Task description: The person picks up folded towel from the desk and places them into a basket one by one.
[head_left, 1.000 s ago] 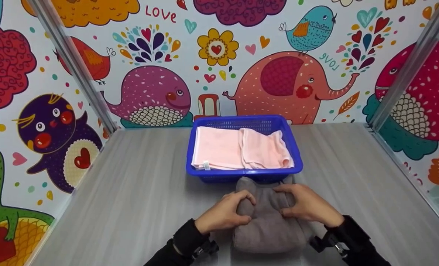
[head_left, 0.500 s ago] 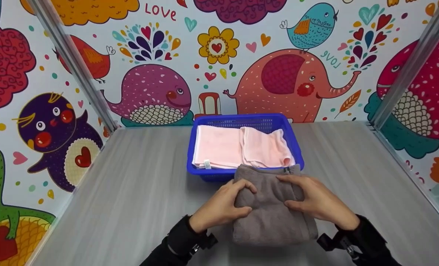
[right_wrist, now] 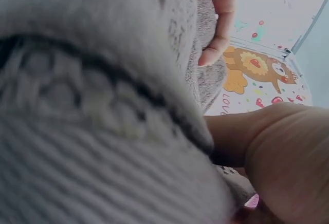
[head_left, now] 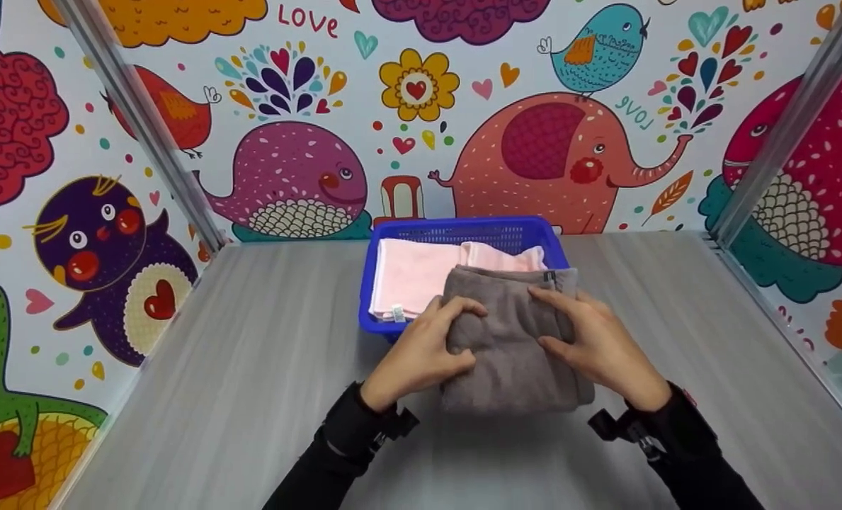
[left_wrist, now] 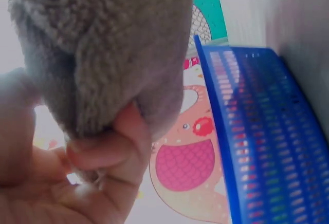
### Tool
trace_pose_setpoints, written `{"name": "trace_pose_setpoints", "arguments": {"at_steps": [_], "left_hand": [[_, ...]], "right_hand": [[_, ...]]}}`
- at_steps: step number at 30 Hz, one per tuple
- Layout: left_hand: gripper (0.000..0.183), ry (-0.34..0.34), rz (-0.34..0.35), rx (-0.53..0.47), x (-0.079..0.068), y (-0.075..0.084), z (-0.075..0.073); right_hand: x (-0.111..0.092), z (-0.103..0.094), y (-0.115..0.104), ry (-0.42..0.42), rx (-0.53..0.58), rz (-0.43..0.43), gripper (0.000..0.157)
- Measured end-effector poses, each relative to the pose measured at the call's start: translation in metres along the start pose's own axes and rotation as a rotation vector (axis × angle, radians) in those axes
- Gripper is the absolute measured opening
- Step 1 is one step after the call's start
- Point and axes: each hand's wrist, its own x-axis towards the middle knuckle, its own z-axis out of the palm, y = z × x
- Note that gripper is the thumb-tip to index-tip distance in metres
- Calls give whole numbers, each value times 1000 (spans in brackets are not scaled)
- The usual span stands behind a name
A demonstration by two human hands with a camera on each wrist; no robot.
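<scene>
Both hands hold a folded grey towel (head_left: 509, 354), raised in front of and partly over the front of a blue plastic basket (head_left: 368, 283). My left hand (head_left: 421, 350) grips its left side, thumb and fingers curled into the cloth. On the opposite side, my right hand (head_left: 608, 347) pinches the right edge. The left wrist view shows the fuzzy towel (left_wrist: 118, 44) bunched in the fingers, with the basket wall (left_wrist: 257, 131) beside it. Up close, the right wrist view shows a ribbed band on the towel (right_wrist: 77, 167). Pink folded towels (head_left: 417, 273) lie in the basket, partly covered by the grey one.
The basket stands on a grey wood-grain table (head_left: 279, 340), near the back wall (head_left: 406, 163) printed with cartoon animals. Metal posts (head_left: 148, 120) rise at both back corners. Printed side panels flank the table.
Both hands have lifted the grey towel from in front of the basket and moved it forward and up, so it now overlaps the basket's front rim and the right pink towel.
</scene>
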Motion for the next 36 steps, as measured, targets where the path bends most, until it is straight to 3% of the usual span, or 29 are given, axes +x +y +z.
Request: {"name": "trace_pose_setpoints", "arguments": {"at_steps": [6,12,17,22,28,36], "left_hand": [[65,51,36,-27,23,-4,2],[46,90,92,-27,43,-12,8],[36,144,69,-26,57,-18,17],[46,210,69,-53,67,-22,19],[63,215,73,-93,74,-29,21],[63,294,61,-59,83,-34,30]], "right_hand": [[13,-3,6,134,-13,-6,71],[26,-3,19,213,-107,-62,71],[35,0,27,247,-134,-68,67],[49,13,35,374,-100,-102,60],[61,23,45,516,-63,-197,53],[78,32,56,519,-39,-201,50]]}}
